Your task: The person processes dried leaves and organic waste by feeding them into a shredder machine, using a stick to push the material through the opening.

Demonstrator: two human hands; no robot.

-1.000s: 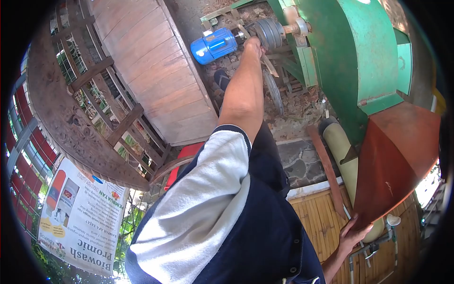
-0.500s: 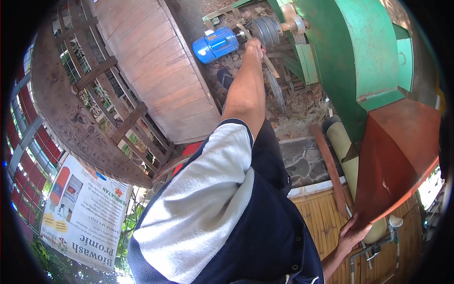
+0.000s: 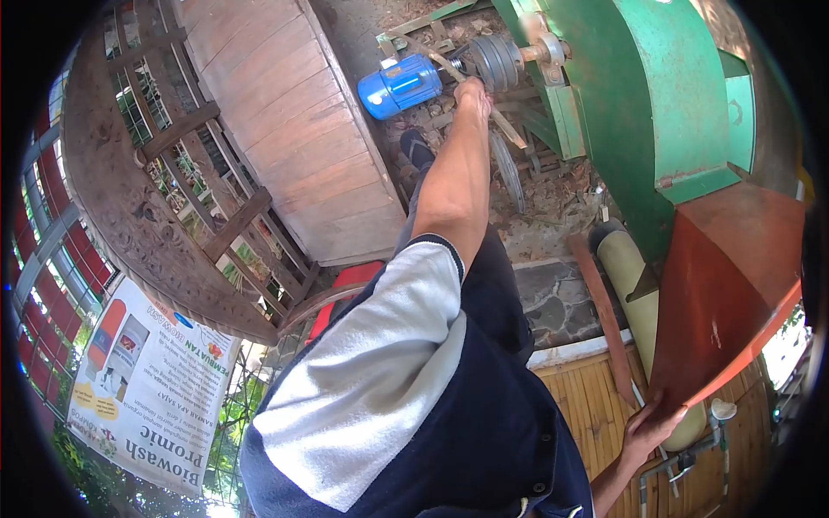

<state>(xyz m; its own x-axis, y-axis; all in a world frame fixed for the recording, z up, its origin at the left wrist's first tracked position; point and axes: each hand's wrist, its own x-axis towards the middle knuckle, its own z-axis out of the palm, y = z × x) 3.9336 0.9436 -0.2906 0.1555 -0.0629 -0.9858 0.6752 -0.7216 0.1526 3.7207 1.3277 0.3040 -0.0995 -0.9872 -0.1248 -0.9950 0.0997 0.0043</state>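
My left hand [image 3: 472, 93] is closed round a wooden stick [image 3: 509, 126], beside the grey grooved pulley [image 3: 495, 64]. The stick lies slanted, its upper end near the shaft between the pulley and the blue motor [image 3: 400, 86]. Below the hand hangs a greyish strip [image 3: 506, 173]. At the lower right, my right hand [image 3: 649, 426] grips the lower edge of the red-brown metal hopper [image 3: 721, 302], fingers partly hidden by it. The hopper joins a green machine housing [image 3: 622, 95].
A wooden panel [image 3: 285, 129] and slatted wooden frame [image 3: 224, 224] stand left. A printed banner [image 3: 147, 388] hangs lower left. A cream cylinder [image 3: 635, 302] and a rusty strip [image 3: 602, 311] lie near the hopper, above bamboo slats [image 3: 587, 406]. My foot [image 3: 416, 148] is below the motor.
The view has shifted slightly. My left hand and the stick sit a little further right, and the stick's lower end has moved right. My right hand keeps its hold on the hopper edge.
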